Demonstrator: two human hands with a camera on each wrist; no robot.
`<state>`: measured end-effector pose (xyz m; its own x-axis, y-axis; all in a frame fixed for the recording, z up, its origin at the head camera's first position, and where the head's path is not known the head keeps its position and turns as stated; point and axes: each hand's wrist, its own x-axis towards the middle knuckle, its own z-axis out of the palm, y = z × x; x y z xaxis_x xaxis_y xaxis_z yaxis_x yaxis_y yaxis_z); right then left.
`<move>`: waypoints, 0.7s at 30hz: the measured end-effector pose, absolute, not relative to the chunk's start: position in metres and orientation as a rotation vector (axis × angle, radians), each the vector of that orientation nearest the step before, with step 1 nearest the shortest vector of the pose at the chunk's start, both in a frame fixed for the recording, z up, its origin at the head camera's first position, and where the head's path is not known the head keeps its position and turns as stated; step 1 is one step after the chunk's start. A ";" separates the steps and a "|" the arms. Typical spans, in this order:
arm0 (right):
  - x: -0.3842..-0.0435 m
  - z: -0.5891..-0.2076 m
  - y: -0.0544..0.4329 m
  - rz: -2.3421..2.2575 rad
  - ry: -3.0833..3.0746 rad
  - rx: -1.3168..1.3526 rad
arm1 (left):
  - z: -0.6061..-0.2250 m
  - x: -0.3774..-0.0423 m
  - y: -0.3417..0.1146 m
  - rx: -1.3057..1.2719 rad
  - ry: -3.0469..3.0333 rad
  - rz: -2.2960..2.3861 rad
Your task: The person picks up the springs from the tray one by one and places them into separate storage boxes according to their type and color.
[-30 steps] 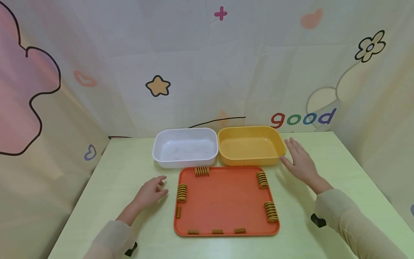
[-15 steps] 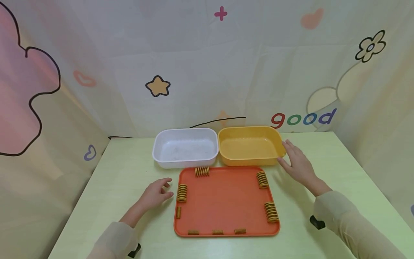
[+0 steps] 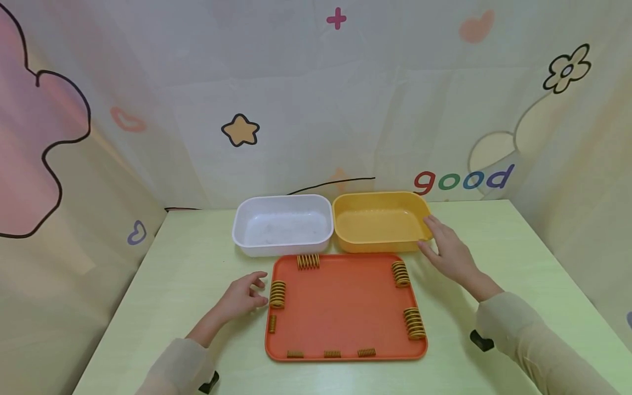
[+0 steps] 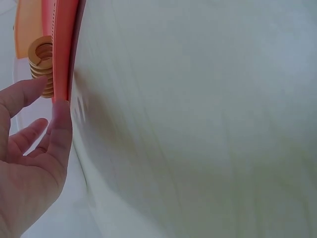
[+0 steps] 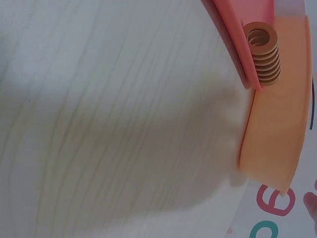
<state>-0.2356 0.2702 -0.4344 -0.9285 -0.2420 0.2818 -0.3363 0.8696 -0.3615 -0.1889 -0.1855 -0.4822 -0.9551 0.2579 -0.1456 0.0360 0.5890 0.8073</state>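
My left hand (image 3: 242, 299) is at the left rim of an orange-red tray (image 3: 345, 307), fingers loosely bent and nothing held. Its fingertips are close to a large gold coil spring (image 3: 277, 294) standing along that rim. In the left wrist view, the index finger (image 4: 29, 91) overlaps the lower part of the spring (image 4: 42, 54); whether it touches is unclear. The thumb is by the rim's outside. My right hand (image 3: 451, 255) hovers beside the right end of a yellow bin (image 3: 382, 241), fingers extended and holding nothing. Only fingertips (image 5: 311, 204) enter the right wrist view's edge.
More large springs lie at the tray's back edge (image 3: 308, 262) and right side (image 3: 400, 274). Small springs (image 3: 332, 354) line its front, and one small spring (image 3: 272, 323) is on the left. A white bin (image 3: 283, 247) stands behind the tray, next to the yellow one.
My left hand has moved right, from beside the tray to its left rim and the large spring. The right hand has shifted slightly left towards the yellow bin. Tray, springs and bins stay put.
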 end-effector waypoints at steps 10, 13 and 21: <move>-0.234 -0.432 0.262 0.597 -2.813 0.476 | -0.482 -0.188 -0.182 0.311 2.521 1.336; -0.233 -0.431 0.259 0.605 -2.828 0.475 | -0.483 -0.189 -0.182 0.318 2.525 1.337; -0.230 -0.429 0.252 0.617 -2.797 0.513 | -0.483 -0.191 -0.176 0.322 2.549 1.302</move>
